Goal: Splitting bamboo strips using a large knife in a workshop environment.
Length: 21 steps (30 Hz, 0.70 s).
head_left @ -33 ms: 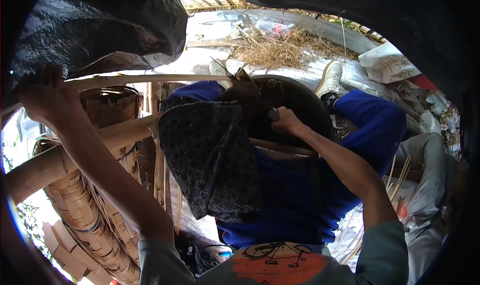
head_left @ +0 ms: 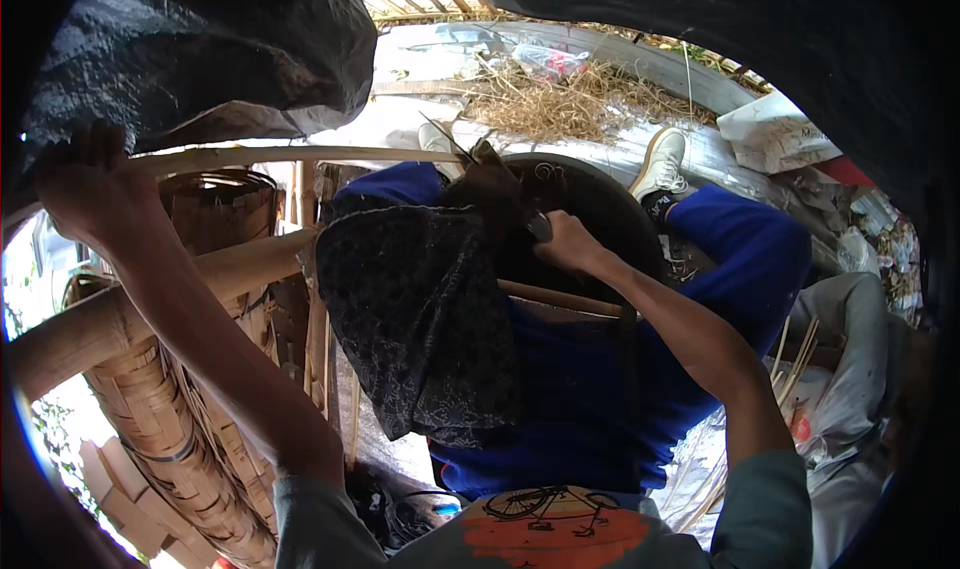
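Observation:
At the far left my left hand [head_left: 90,194] is closed round one end of a long pale bamboo strip [head_left: 300,155]. The strip runs level to the right, where its other end meets a dark, broad-bladed knife [head_left: 492,184] above my lap. My right hand [head_left: 570,241] is wrapped round the knife's handle, and the blade points up and to the left. Just beyond that hand is a dark round tub or block [head_left: 610,204] between my knees; its inside is too dark to make out. A black patterned cloth [head_left: 415,329] drapes over my left thigh.
A thick bamboo pole [head_left: 230,274] and rolls of woven bamboo [head_left: 165,409] stand at left. Black sheeting [head_left: 200,54] hangs above. Curly shavings [head_left: 570,99] lie beyond my feet, with a white box [head_left: 775,129] at far right. Thin sticks [head_left: 795,354] lean beside a grey sack [head_left: 850,359].
My right hand has shifted slightly left with the knife. My left hand and the strip stay almost where they were.

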Tool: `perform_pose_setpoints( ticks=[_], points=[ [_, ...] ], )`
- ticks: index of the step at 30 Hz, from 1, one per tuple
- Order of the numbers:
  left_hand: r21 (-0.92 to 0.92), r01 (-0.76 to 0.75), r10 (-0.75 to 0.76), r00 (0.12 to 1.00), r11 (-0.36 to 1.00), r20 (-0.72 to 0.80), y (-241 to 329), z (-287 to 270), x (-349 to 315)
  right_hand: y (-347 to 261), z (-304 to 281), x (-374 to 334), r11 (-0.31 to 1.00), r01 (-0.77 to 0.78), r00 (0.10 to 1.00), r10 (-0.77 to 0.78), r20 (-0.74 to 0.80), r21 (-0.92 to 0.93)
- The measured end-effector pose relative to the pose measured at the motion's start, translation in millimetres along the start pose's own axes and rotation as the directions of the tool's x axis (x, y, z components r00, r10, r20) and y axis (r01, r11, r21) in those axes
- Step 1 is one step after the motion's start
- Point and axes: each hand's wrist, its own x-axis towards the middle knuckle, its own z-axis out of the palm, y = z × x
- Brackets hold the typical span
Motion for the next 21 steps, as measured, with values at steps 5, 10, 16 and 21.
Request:
perform_pose_setpoints(
  ticks=[5,10,16,21],
  points=[
    [0.041,-0.083,0.083,0.997,0.996,0.000,6,-1,-3,-107,-42,-3,0.975,0.197,0.980,-0.198,-0.005,0.106],
    [0.015,-0.063,0.063,0.998,0.998,0.033,14,-7,0,-106,-27,-13,0.932,0.260,0.965,-0.259,-0.039,0.253],
    [0.108,-0.070,0.071,0.997,0.992,-0.006,11,5,-11,-25,-11,12,0.994,-0.102,0.991,0.105,0.083,-0.037],
    [0.054,-0.047,0.048,0.999,0.997,-0.025,9,3,-11,-123,-61,9,0.952,0.284,0.959,-0.281,-0.040,0.113]
  ],
)
